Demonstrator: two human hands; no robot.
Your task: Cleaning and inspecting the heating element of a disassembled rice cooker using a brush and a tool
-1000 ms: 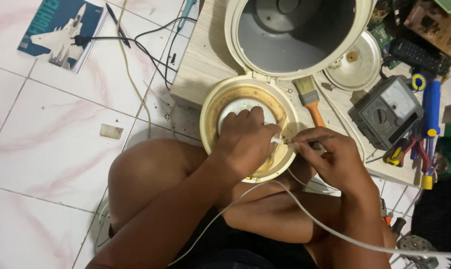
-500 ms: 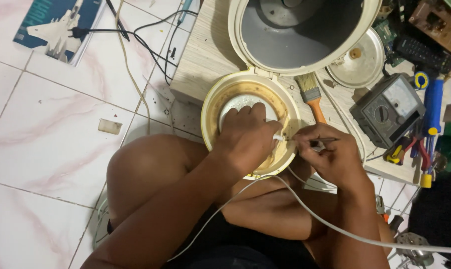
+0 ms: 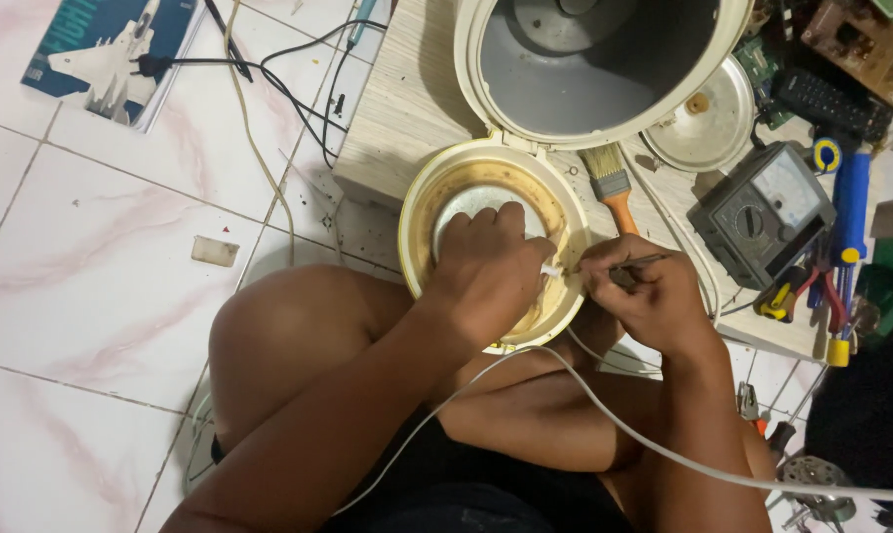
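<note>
White tiled floor with pink veining; a low pale wooden board (image 3: 397, 128) serves as bench. The person sits on the floor, knees drawn up, so the work stays close. A cream rice cooker (image 3: 584, 69) lies open on the board, its stained lid (image 3: 436, 197) hanging over the near edge toward the lap. Left hand (image 3: 491, 271) presses down curled on the lid's metal inner plate (image 3: 456, 212), apparently to steady it. Right hand (image 3: 644, 296) pinches a thin metal tool (image 3: 644, 262) closed-fingered, tip at the lid's right rim. Paintbrush (image 3: 612, 188) lies just beside; a multimeter (image 3: 767, 212) and screwdrivers (image 3: 846, 227) sit at the board's right edge, within reach.
</note>
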